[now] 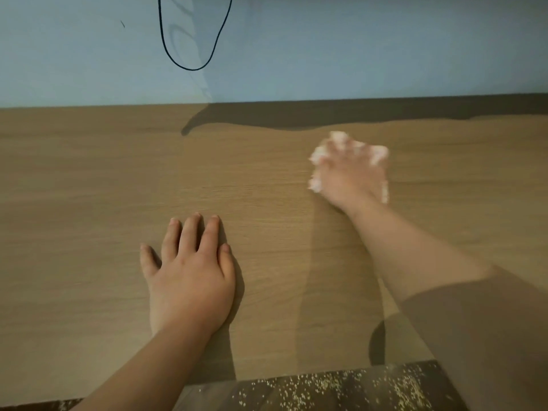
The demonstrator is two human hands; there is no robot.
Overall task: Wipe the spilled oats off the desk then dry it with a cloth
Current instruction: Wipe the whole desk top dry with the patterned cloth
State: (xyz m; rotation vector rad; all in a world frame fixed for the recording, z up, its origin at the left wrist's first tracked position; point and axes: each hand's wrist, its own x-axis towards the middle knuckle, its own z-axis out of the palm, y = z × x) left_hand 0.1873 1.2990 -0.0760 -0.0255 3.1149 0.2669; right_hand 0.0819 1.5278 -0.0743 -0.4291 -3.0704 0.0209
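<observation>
L hand (189, 277) lies flat, palm down, on the wooden desk (89, 173) nr its front edge, fingers straight & slightly spread, holding nothing. R hand (353, 176) is further back & to the right, on top of a crumpled white cloth (376, 154), pressing it to the desk. It's blurred, so can't tell if the fingers curl round it. Oats (326, 387) lie scattered on the dark floor (213, 396) below the desk edge. Black cable (189, 66) loops down the blue wall (355, 40).

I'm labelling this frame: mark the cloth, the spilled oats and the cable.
cloth (318, 155): head view, white bunch at its left edge.
oats (326, 384): head view, middle of the scattered grains.
cable (192, 69): head view, bottom of its loop.
</observation>
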